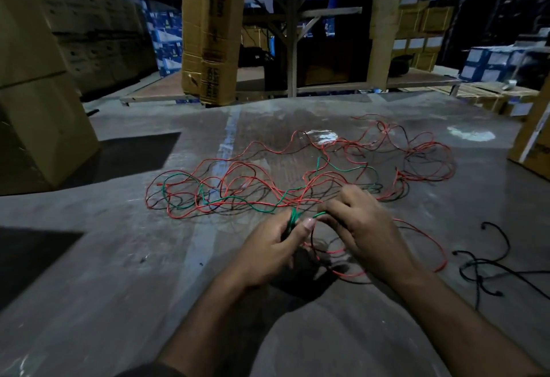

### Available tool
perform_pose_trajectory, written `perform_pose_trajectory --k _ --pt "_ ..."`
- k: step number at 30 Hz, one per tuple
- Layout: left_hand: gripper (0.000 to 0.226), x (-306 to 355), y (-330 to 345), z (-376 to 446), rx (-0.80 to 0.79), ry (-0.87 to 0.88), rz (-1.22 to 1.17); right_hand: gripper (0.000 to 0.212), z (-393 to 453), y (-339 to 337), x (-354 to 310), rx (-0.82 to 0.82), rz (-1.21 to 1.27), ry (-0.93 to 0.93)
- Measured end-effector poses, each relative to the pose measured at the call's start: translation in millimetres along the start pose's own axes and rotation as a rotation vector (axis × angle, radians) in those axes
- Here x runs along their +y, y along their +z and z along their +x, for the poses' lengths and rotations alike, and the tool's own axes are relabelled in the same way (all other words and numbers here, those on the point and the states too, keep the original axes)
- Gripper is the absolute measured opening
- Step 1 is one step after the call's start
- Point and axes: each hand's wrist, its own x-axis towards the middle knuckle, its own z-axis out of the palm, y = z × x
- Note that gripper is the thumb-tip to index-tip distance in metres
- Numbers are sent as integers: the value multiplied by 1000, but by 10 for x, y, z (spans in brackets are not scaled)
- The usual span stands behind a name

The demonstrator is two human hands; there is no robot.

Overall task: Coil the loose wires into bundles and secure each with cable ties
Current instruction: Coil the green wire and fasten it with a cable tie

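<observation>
A tangle of loose red wires (297, 174) with black ones among them sprawls over the grey concrete floor (119, 257). A green wire (226, 199) winds through the tangle toward my hands. My left hand (268, 254) grips a few small loops of the green wire between thumb and fingers. My right hand (363, 227) pinches the same green wire just right of the loops. Under my hands lies a loop of red wire (428, 233) over a black strand.
Black cords with hooked ends (482, 266) lie on the floor at the right. Cardboard boxes (44, 126) stand stacked at the left, another box (532, 150) at the right edge. A tall carton (208, 34) and a low wooden platform (166, 90) stand beyond the wires.
</observation>
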Motion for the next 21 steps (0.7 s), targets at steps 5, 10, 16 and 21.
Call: perform_pose_trajectory --k 5,10,16,21 --pt "44 74 -37 10 175 -4 -217 28 -36 141 153 -81 -75 118" --pt "37 8 -173 73 457 -204 -699 16 -68 115 296 12 123 310" --pt "30 -137 -450 93 533 -200 -1329 22 -73 68 388 59 60 520" --pt "43 -110 -588 52 355 -77 -1607 27 -109 54 398 -157 -233 683"
